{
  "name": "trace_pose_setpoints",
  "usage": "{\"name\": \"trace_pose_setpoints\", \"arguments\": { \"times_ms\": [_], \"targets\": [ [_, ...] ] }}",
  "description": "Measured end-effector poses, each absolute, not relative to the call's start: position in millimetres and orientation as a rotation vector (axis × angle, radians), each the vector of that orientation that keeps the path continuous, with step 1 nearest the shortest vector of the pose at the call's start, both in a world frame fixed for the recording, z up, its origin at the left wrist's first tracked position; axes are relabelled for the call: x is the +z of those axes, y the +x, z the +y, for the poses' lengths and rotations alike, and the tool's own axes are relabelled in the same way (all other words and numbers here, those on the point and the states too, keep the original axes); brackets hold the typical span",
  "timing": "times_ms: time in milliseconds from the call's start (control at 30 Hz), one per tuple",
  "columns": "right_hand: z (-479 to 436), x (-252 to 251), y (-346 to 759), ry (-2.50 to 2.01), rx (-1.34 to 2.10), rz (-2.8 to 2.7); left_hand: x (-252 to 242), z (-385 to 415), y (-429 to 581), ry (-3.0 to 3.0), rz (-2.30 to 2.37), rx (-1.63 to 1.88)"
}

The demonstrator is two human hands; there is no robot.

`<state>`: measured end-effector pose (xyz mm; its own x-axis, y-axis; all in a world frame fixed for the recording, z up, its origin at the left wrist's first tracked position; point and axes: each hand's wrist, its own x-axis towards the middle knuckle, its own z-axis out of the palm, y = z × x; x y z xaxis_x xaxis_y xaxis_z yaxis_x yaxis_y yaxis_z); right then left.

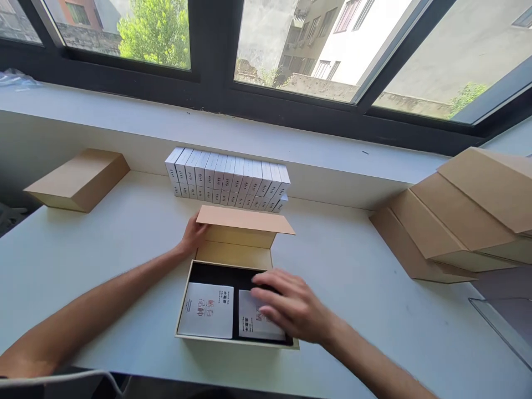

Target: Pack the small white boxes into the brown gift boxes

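Two white packs lie in our open box (183, 310) at the table's (353, 266) near edge. Our right hand (291, 310), fingers flat and gripping nothing, presses the right pack (253, 324); our left hand (193, 235) holds the lid (245, 220) up. Seemingly mid-packing; next, more from the row (228, 180).

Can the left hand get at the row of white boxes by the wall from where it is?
Probably yes. The left hand rests on the open box's lid, and the white boxes stand just beyond it, with only bare table between.

Daylit white desk (103, 249) beneath black-framed window (216, 61).
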<state>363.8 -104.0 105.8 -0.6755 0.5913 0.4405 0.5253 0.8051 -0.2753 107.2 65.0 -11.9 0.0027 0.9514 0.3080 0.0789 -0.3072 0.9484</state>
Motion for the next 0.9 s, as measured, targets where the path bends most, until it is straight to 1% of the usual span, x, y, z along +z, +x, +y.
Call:
{"name": "trace_pose_setpoints", "arguments": {
  "times_ms": [67, 133, 267, 400, 533, 667, 800, 900],
  "targets": [
    [-74.3, 108.2, 389.7, -1.059, 0.116, -1.988, -12.6, 64.4, 107.4, 1.498, 1.127, 1.392],
    [-30.7, 104.7, 414.0, -1.417, 0.105, -1.551, -12.8, 64.1, 107.5, 1.490, 1.133, 1.388],
    [53.8, 74.8, 439.8, -1.588, 0.212, -1.504, -13.3, 63.8, 108.0, 1.483, 1.132, 1.396],
    [86.8, 41.3, 443.7, -1.666, 0.259, -1.491, -16.2, 65.2, 108.3, 1.512, 1.111, 1.400],
    [88.7, 29.8, 455.9, -1.706, 0.277, -1.422, -19.2, 67.2, 107.9, 1.516, 1.096, 1.419],
    [76.8, 39.0, 477.6, -1.671, 0.379, -1.326, -19.2, 67.1, 107.1, 1.534, 1.089, 1.425],
    [30.7, 67.8, 492.5, -1.576, 0.484, -1.293, -17.0, 65.7, 106.8, 1.534, 1.086, 1.417],
    [-18.1, 106.9, 492.5, -1.488, 0.455, -1.270, -14.8, 65.7, 106.6, 1.503, 1.097, 1.413]
  ]
}}
